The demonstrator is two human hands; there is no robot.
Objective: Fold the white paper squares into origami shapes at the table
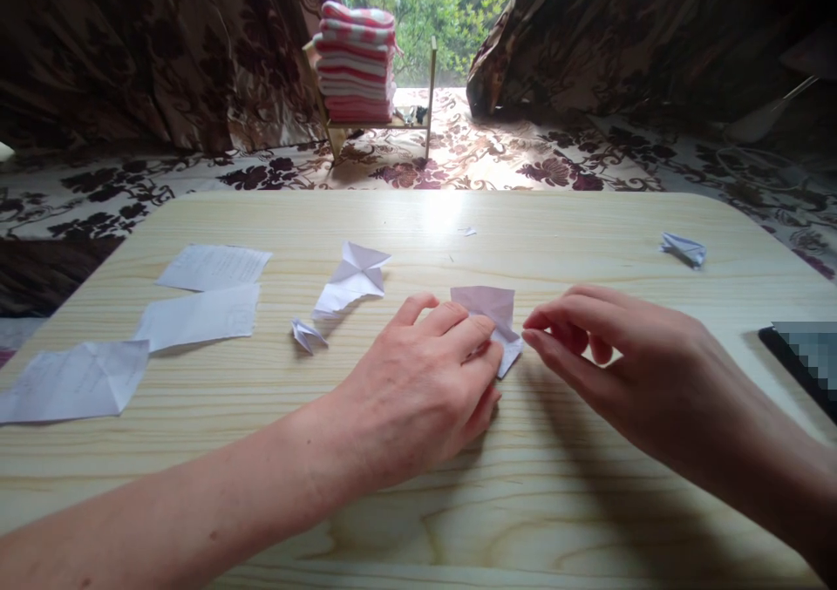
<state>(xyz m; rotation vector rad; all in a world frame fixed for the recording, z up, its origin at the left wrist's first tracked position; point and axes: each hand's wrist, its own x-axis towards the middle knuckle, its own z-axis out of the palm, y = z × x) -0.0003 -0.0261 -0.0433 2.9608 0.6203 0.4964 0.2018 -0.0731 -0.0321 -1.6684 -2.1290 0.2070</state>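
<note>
Three paper slips lie at the table's left side; a creased sheet and a small folded piece lie left of its middle. A part-folded sheet lies near its middle, a folded packet at its far right, a device at its right side. Behind it, a rack bears stacked cloths.

Left hand: palm down over the middle of the desk, fingers bent, forearm slanting inward. Right hand: above the desk's right half, thumb and forefinger tips close together.
</note>
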